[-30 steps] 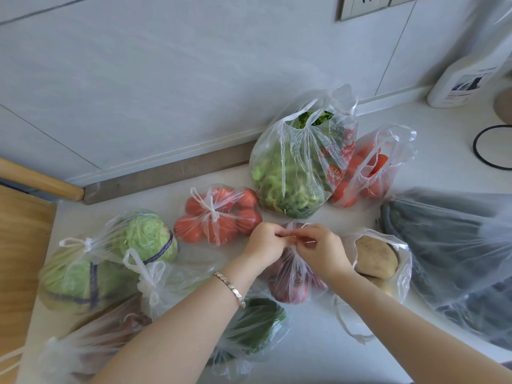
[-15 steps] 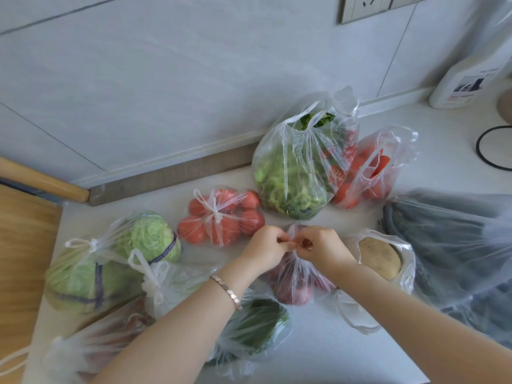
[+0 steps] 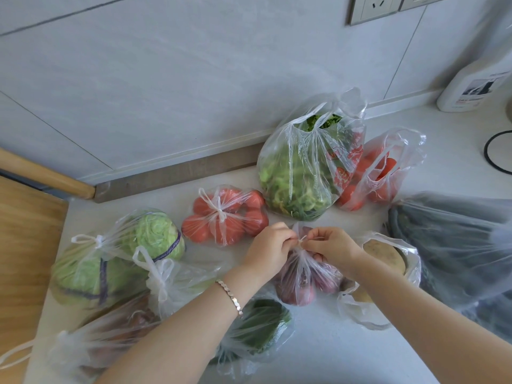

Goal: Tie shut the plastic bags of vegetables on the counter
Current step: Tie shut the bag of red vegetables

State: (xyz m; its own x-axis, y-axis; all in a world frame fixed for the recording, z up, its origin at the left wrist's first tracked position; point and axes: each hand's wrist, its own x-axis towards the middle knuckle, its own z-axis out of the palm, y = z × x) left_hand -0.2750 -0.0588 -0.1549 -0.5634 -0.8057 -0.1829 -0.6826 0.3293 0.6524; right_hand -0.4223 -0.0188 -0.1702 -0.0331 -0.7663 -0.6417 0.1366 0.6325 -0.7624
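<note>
A clear bag of red onions (image 3: 302, 281) lies mid-counter. My left hand (image 3: 267, 250) and my right hand (image 3: 332, 249) each pinch one of its handles, with a thin twisted strand stretched between them above the bag's gathered neck. Left of it sit knotted bags of tomatoes (image 3: 224, 216) and of cabbage (image 3: 110, 259). An open bag of greens (image 3: 299, 173) and an open bag of tomatoes (image 3: 379, 170) stand behind. An open potato bag (image 3: 385, 259) lies just right of my right hand.
A large bag of dark vegetables (image 3: 454, 245) fills the right side. More tied bags (image 3: 171, 284) lie under my left forearm. A white bottle (image 3: 473, 87) and a black cable (image 3: 496, 153) are at the far right. Wooden surface (image 3: 25, 245) borders the counter's left edge.
My hands have drawn slightly apart, pulling the onion bag's handles taut into a thin strand between them. The other bags have not moved.
</note>
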